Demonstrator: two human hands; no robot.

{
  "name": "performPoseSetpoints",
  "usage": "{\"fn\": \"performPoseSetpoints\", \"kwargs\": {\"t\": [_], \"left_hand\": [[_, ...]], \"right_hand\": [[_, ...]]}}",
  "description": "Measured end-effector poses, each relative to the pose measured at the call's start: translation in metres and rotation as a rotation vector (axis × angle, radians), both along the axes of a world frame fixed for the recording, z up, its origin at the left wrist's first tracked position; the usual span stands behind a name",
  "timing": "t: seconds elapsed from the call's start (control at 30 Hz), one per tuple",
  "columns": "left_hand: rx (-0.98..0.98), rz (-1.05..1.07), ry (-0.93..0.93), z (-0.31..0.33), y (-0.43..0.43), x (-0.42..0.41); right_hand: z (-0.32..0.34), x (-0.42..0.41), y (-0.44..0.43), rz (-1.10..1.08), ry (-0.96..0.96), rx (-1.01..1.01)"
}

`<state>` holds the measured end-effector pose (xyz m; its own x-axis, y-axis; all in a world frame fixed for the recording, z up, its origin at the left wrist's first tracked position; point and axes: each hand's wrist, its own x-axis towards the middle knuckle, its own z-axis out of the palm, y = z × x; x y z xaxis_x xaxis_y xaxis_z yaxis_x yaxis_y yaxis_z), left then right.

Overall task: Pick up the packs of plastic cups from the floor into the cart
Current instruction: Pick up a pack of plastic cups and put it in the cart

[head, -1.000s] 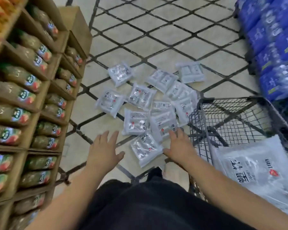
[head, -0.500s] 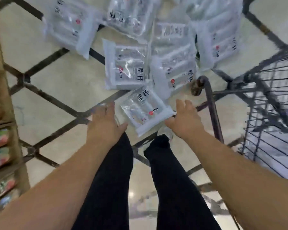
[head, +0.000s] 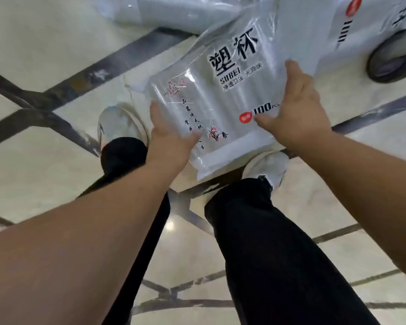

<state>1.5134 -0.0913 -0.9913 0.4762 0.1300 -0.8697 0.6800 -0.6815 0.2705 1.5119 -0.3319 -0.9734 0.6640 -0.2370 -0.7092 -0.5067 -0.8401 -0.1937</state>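
A clear plastic pack of cups [head: 220, 90] with black lettering and a red round label fills the upper middle of the head view. My left hand [head: 171, 137] grips its lower left edge, thumb on top. My right hand [head: 295, 109] clasps its right side. The pack is held between both hands just above my shoes. Two more packs lie on the floor behind it, one at the top [head: 174, 12] and one at the top right [head: 352, 26]. The cart's basket is out of frame.
A dark cart wheel [head: 391, 64] sits at the right edge, partly under the top-right pack. My white shoes [head: 120, 123] and black trouser legs [head: 267, 242] stand on the pale tiled floor [head: 45, 179] with dark diagonal lines.
I have bent down much closer to the floor. Both hands, which hovered open beside the nearest pack, have now closed on its two sides.
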Motion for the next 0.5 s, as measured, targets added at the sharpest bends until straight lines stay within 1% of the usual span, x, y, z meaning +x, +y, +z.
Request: {"fn": "performPoseSetpoints", "kwargs": {"t": [0.07,0.13,0.2,0.27,0.33,0.4,0.5], "left_hand": [[-0.066,0.213,-0.013,-0.002,-0.010,-0.007],[-0.055,0.322,-0.030,0.000,-0.020,-0.007],[-0.026,0.354,-0.044,0.006,-0.024,-0.003],[-0.015,0.339,-0.052,0.025,-0.021,0.004],[0.013,0.272,-0.079,0.059,-0.013,0.012],[0.038,0.200,-0.121,0.111,-0.003,0.028],[0.039,0.169,-0.184,0.218,0.019,0.055]], "right_hand": [[-0.004,-0.002,-0.003,-0.064,-0.044,0.060],[-0.002,-0.001,-0.005,-0.082,-0.058,0.068],[0.006,0.004,-0.004,-0.068,-0.050,0.052],[0.024,0.007,-0.002,-0.049,-0.039,0.038],[0.053,0.012,0.003,-0.051,-0.034,0.034],[0.100,0.018,0.012,-0.086,-0.044,0.042],[0.202,0.027,0.032,-0.175,-0.070,0.073]]}}
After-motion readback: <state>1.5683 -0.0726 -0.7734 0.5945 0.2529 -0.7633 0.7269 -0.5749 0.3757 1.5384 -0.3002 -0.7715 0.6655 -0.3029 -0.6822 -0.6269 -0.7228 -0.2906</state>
